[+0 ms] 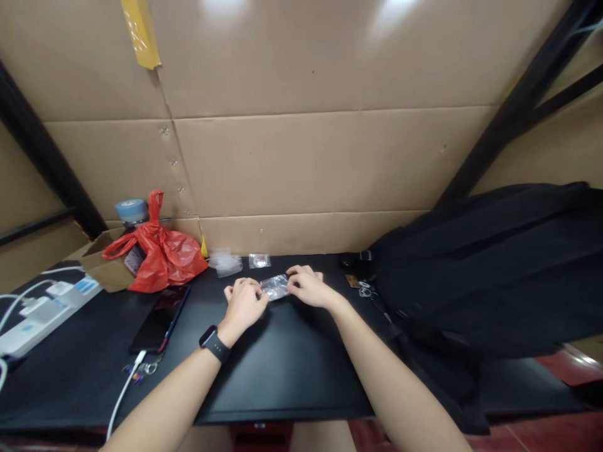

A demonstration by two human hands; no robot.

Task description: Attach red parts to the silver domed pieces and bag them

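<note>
A small clear plastic bag (275,287) lies on the black tabletop between my two hands. My left hand (245,300), with a dark watch (215,343) on its wrist, pinches the bag's left edge between thumb and fingers. On the other side, my right hand (308,286) has its curled fingers closed on the bag's right edge. What the bag contains is too small to make out. Behind it, near the cardboard wall, sit another small clear packet (259,260) and some translucent plastic pieces (226,263).
To the left stand a red plastic bag (164,257), a cardboard box (106,260), a blue-lidded container (132,210), a phone (160,319) on a white cable and a power strip (49,311). A black backpack (490,270) fills the right side, with keyrings (365,290) beside it.
</note>
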